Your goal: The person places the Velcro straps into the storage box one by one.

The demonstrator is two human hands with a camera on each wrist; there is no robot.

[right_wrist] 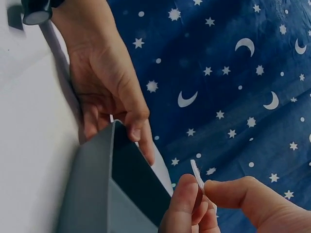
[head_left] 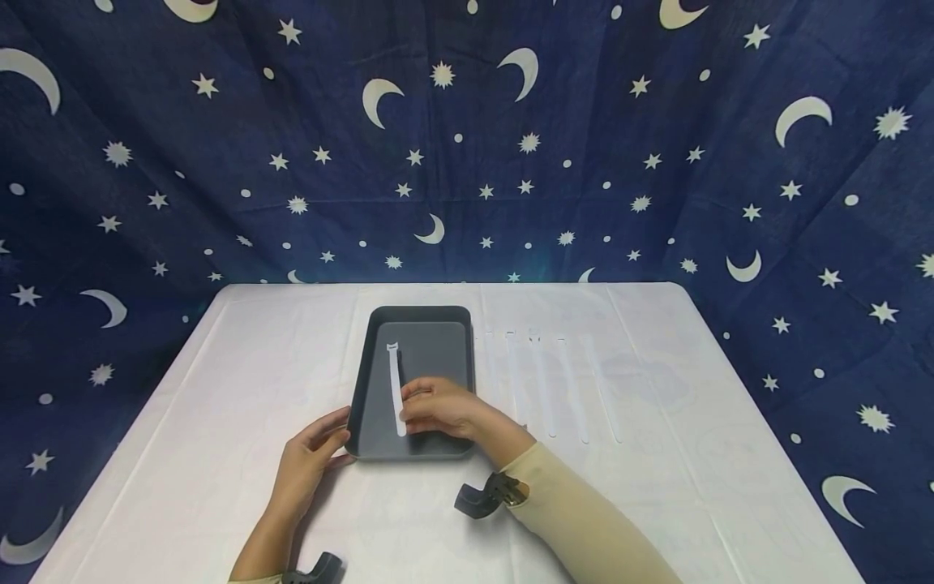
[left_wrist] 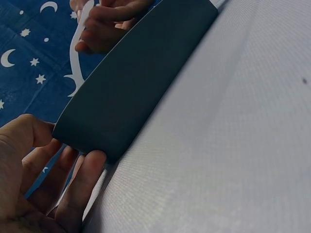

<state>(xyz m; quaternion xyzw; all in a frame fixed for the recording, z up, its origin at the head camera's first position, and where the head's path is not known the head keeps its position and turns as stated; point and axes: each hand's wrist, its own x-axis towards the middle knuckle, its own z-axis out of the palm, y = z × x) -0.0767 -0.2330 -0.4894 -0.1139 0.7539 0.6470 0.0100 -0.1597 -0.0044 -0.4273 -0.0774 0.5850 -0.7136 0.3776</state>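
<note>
A dark grey rectangular tray (head_left: pixel 438 347) rests on the white-covered table. My left hand (head_left: pixel 310 454) holds its near left corner. In the left wrist view, the thumb lies at the tray's rim and other fingers touch the outside of its wall (left_wrist: pixel 126 92). Over the tray, my right hand (head_left: pixel 445 410) pinches the lower part of a white strap-type cable tie (head_left: pixel 396 381), whose wider slotted head points away from me. Thumb and fingertips press on the tie (right_wrist: pixel 196 172) in the right wrist view. Whether the tie's far end touches the tray floor I cannot tell.
Several more white cable ties (head_left: pixel 543 385) lie side by side, lengthwise, on the table to the right of the tray. A dark blue cloth (head_left: pixel 467 170) with moons and stars hangs behind the table (head_left: pixel 219 389). Each wrist wears a black camera mount (head_left: pixel 481 499).
</note>
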